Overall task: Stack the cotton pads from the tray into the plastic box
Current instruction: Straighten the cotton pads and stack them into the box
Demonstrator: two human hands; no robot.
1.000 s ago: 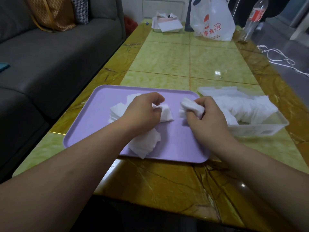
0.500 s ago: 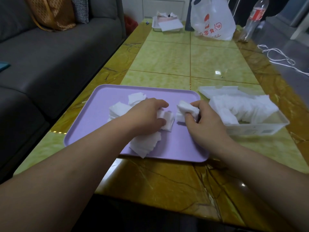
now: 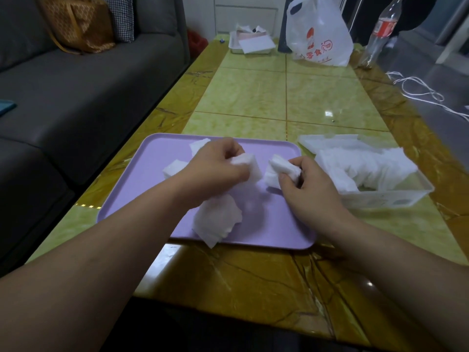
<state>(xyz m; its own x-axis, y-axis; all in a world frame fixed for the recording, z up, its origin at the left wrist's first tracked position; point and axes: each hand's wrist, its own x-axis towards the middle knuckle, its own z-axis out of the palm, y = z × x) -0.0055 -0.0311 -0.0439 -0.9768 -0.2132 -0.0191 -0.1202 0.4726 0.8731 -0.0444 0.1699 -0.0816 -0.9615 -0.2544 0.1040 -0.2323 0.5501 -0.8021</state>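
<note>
A lilac tray (image 3: 132,194) lies on the table in front of me. My left hand (image 3: 215,166) pinches a small stack of white cotton pads (image 3: 250,165) above the tray's middle. My right hand (image 3: 304,184) grips another small stack of pads (image 3: 278,171) just to the right, a short gap between the two stacks. Loose pads lie on the tray: a fanned pile (image 3: 217,221) near the front and a few (image 3: 175,167) behind my left wrist. The clear plastic box (image 3: 380,199) right of the tray holds a row of pads (image 3: 363,166).
A grey sofa (image 3: 76,85) runs along the table's left side. At the far end stand a white plastic bag (image 3: 319,36), a clear bottle (image 3: 380,31) and a small white tray of papers (image 3: 251,43). A white cable (image 3: 418,90) lies on the floor at right.
My left hand has lifted a small stack of pads off the tray and turned it toward my right hand, which still grips its own stack and has shifted slightly.
</note>
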